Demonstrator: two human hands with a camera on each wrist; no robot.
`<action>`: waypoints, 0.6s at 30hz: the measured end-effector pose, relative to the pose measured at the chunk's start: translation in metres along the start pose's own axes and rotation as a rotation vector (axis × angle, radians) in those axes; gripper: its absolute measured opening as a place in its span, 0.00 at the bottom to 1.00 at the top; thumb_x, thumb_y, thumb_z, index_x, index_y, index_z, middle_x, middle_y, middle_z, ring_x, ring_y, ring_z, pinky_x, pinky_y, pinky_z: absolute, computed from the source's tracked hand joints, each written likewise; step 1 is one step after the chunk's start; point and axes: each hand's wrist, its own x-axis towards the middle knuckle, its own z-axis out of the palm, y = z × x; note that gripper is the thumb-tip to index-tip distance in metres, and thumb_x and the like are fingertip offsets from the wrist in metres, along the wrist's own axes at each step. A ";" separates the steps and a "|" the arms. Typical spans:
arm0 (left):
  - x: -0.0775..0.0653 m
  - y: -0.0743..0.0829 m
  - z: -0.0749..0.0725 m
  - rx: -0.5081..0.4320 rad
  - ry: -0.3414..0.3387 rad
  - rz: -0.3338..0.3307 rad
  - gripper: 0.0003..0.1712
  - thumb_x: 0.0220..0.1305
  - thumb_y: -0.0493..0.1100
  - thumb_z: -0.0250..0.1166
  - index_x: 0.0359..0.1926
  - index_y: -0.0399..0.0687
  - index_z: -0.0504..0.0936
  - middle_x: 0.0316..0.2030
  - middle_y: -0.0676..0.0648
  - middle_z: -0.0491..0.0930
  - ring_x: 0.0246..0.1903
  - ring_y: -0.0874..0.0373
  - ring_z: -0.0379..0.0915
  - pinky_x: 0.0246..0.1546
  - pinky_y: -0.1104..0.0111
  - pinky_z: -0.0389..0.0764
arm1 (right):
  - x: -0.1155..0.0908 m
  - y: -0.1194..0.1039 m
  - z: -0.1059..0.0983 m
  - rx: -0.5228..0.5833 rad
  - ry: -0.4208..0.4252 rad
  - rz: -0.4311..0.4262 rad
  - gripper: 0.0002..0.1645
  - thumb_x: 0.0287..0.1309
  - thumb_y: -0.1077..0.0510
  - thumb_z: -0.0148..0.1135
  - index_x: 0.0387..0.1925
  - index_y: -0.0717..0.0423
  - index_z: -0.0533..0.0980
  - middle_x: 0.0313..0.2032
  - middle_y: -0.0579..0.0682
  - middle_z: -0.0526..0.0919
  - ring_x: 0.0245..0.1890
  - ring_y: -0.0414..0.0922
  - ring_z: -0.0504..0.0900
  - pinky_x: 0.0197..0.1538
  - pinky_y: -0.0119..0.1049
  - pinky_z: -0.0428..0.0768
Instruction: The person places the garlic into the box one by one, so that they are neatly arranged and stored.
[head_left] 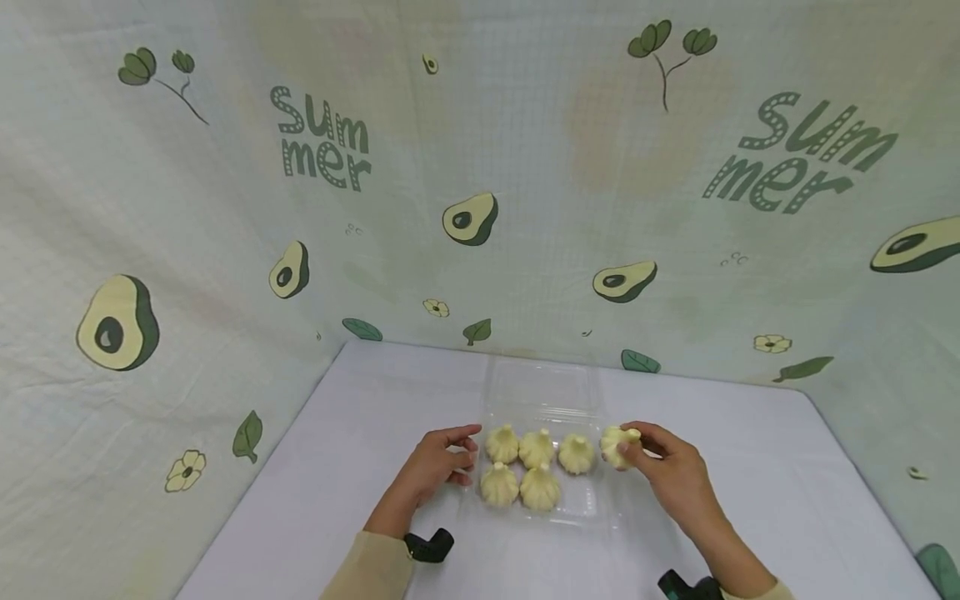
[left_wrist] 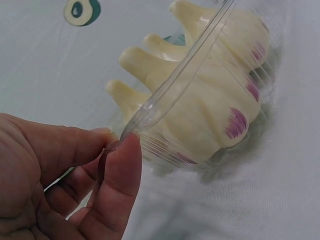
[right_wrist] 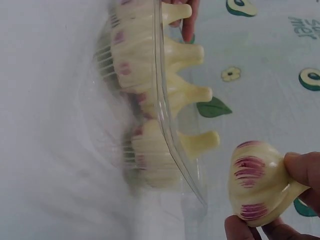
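Observation:
A clear plastic clamshell container (head_left: 577, 502) stands on the table with several garlic bulbs in it, in two rows, stems up. My left hand (head_left: 441, 460) is at its left side; in the left wrist view the thumb and a finger (left_wrist: 125, 165) pinch the container's rim. My right hand (head_left: 671, 471) holds another garlic bulb (head_left: 617, 446) just beyond the right side of the container. Close up in the right wrist view, this garlic bulb (right_wrist: 257, 182) is cream with purple streaks, gripped near its stem between thumb and fingers.
The container's transparent lid (head_left: 542, 387) lies folded back toward the rear of the white table (head_left: 360, 417). A cloth (head_left: 540, 167) printed with avocados and leaves hangs behind and at the sides. Dark straps with small devices (head_left: 431, 546) sit on the wrists.

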 end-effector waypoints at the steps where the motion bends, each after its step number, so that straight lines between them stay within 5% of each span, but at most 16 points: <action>1: 0.000 -0.001 0.000 0.002 -0.001 0.004 0.32 0.69 0.29 0.64 0.73 0.40 0.75 0.49 0.40 0.77 0.34 0.57 0.77 0.31 0.66 0.88 | -0.001 0.000 0.002 0.007 -0.006 -0.001 0.24 0.68 0.47 0.72 0.60 0.53 0.84 0.61 0.60 0.85 0.63 0.58 0.82 0.46 0.23 0.79; 7: 0.002 -0.004 -0.004 -0.002 0.004 0.001 0.32 0.68 0.28 0.64 0.73 0.41 0.75 0.49 0.41 0.77 0.34 0.57 0.78 0.31 0.65 0.89 | -0.005 -0.004 0.014 0.045 -0.030 -0.010 0.21 0.65 0.51 0.75 0.56 0.53 0.86 0.58 0.58 0.86 0.63 0.58 0.83 0.49 0.24 0.81; 12: 0.004 -0.005 -0.005 -0.002 0.006 0.000 0.32 0.68 0.28 0.64 0.73 0.41 0.76 0.48 0.42 0.77 0.34 0.57 0.78 0.31 0.66 0.89 | -0.008 -0.005 0.022 0.074 -0.054 -0.004 0.21 0.63 0.51 0.76 0.55 0.53 0.86 0.58 0.61 0.86 0.54 0.56 0.88 0.48 0.32 0.87; 18: 0.005 -0.005 -0.004 -0.001 0.000 -0.003 0.32 0.68 0.29 0.64 0.73 0.41 0.76 0.48 0.42 0.77 0.33 0.57 0.77 0.31 0.66 0.89 | -0.012 -0.004 0.029 0.071 -0.069 -0.016 0.19 0.61 0.55 0.77 0.53 0.53 0.87 0.55 0.62 0.87 0.46 0.51 0.91 0.42 0.29 0.85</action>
